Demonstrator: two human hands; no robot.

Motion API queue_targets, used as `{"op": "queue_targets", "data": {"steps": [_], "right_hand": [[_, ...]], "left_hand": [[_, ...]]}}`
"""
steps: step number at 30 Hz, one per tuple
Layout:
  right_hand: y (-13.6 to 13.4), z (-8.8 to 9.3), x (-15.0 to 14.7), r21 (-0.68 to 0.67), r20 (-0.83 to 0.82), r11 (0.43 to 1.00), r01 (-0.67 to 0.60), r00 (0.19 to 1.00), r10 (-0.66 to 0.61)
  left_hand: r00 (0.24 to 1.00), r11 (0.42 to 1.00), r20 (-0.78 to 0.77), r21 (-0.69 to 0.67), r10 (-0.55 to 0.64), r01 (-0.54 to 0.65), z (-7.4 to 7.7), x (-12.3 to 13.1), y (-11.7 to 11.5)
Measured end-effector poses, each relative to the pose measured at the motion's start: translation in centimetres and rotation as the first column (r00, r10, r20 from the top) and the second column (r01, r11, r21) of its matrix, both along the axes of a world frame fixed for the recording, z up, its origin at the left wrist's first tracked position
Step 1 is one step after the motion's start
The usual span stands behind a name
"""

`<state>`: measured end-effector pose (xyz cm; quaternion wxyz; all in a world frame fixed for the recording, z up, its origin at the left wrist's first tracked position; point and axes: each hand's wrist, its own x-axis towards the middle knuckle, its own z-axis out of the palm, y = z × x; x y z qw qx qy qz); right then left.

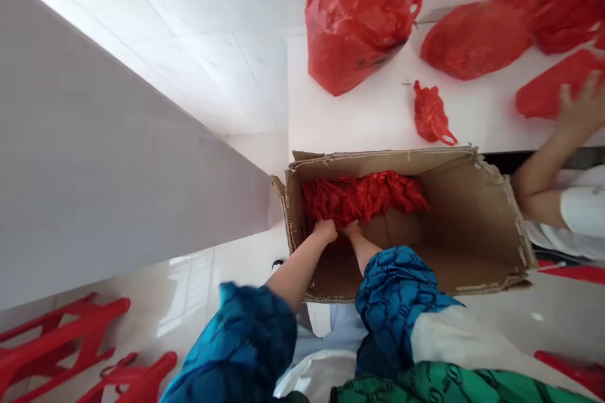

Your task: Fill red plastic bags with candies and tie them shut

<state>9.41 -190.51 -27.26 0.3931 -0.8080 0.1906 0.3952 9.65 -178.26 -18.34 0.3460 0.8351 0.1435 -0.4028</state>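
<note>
A brown cardboard box with torn, ragged flaps stands open below the white table. Inside it lies a crumpled mass of red plastic bags. My left hand reaches in from a blue patterned sleeve and rests against the mass's lower edge. Close beside it, my right hand touches the same edge. The fingers of both hands are hidden at the red plastic, so any grip is unclear.
Several red plastic bags lie on the white table beyond the box. A co-worker's raised hand is over the table's right side. Red plastic stools stand on the tiled floor at lower left, beside a tall grey panel.
</note>
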Motion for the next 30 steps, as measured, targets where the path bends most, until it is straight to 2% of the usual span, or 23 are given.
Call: {"op": "queue_targets", "data": {"steps": [2, 4, 7, 10, 14, 17, 20, 22, 24, 27, 30], "right_hand": [[-1.3, -1.8, 0.0, -0.011, -0.063, 0.997, -0.07, 0.996, 0.07], [-3.1, -3.3, 0.2, 0.024, -0.098, 0.991, -0.134, 0.986, 0.136], [-6.6, -4.6, 0.7, 0.103, -0.144, 0.976, -0.194, 0.968, 0.207], [-10.8, -4.3, 1.5, 0.15, -0.185, 0.968, -0.199, 0.956, 0.225], [-16.2, -1.9, 3.2, 0.159, -0.169, 0.974, -0.162, 0.967, 0.189], [-19.4, -0.2, 5.4, 0.133, -0.111, 0.984, -0.122, 0.984, 0.137], [-21.4, -0.2, 8.1, 0.013, 0.002, 0.999, -0.036, 0.999, 0.036], [-22.1, -1.2, 9.5, -0.115, 0.094, 0.992, 0.059, 0.994, -0.048], [-21.9, -2.8, 10.4, -0.214, 0.151, 0.966, 0.145, 0.982, -0.114], [-19.9, -5.3, 10.5, -0.247, 0.16, 0.952, 0.183, 0.976, -0.146], [-15.9, -7.3, 10.0, -0.224, 0.168, 0.962, 0.153, 0.979, -0.116]], "left_hand": [[0.997, 0.993, -0.08, 0.116, 0.016, -0.007, -3.2, -0.1, -1.3], [0.991, 0.983, -0.135, 0.186, 0.022, 0.004, -5.6, -0.9, -1.7], [0.986, 0.977, -0.168, 0.209, 0.0, 0.036, -7.7, -2.3, -1.4], [0.988, 0.985, -0.15, 0.164, -0.035, 0.06, -7.8, -3.1, -1.5], [1.0, 0.993, 0.023, 0.118, -0.013, 0.011, -6.2, -1.9, -2.3], [0.973, 0.98, 0.205, 0.148, 0.103, -0.135, -5.2, 0.1, -2.5], [0.913, 0.919, 0.321, 0.216, 0.252, -0.33, -6.0, 2.5, -1.9], [0.876, 0.852, 0.332, 0.276, 0.35, -0.445, -7.5, 3.9, -1.2], [0.855, 0.803, 0.3, 0.315, 0.422, -0.507, -9.5, 4.9, -0.6], [0.865, 0.821, 0.242, 0.283, 0.439, -0.496, -12.3, 5.9, -0.7], [0.886, 0.863, 0.19, 0.215, 0.422, -0.457, -14.0, 6.6, -2.7]]}}
